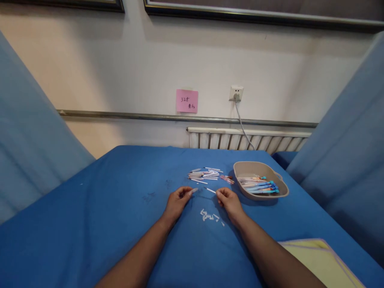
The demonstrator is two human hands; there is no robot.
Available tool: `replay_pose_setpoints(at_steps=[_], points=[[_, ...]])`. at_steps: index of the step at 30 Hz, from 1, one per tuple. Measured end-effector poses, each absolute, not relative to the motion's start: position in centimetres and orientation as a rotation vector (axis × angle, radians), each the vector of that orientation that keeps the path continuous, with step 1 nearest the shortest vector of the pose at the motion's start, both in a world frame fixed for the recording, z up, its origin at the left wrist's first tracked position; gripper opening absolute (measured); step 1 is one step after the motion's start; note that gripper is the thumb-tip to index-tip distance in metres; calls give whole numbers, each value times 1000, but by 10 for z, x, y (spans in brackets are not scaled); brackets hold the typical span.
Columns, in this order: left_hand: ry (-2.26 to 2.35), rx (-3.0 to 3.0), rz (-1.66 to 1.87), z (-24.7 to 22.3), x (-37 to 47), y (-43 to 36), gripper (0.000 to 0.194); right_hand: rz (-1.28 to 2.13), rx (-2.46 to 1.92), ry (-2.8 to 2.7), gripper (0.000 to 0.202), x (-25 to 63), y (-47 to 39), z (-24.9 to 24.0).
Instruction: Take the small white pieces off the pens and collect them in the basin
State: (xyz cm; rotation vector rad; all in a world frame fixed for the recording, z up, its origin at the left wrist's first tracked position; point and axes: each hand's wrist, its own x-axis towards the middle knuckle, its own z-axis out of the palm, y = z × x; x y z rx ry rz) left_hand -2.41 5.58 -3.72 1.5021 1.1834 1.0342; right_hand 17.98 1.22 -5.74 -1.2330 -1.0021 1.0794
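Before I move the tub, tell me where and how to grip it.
Best grip the tub by the loop handle on its right, probably coming from that side with your right hand: it juts out from the rim, giving the fingers something to hook. Pens lie loose inside, so steady the opposite rim to keep it level.

Pens (259,186) lie in the basket (283,193), right of the loose pile (205,174).
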Motion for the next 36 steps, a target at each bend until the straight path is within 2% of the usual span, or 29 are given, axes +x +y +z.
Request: replay_pose_setpoints(at_steps=[14, 36], points=[[1135, 1605, 928, -35, -24, 66, 34, 1004, -1302, -1056, 31, 192, 26, -54], [1166, 1738, 849, -32, -25, 62, 33, 892, -1314, -1147, 27, 192, 27, -61]])
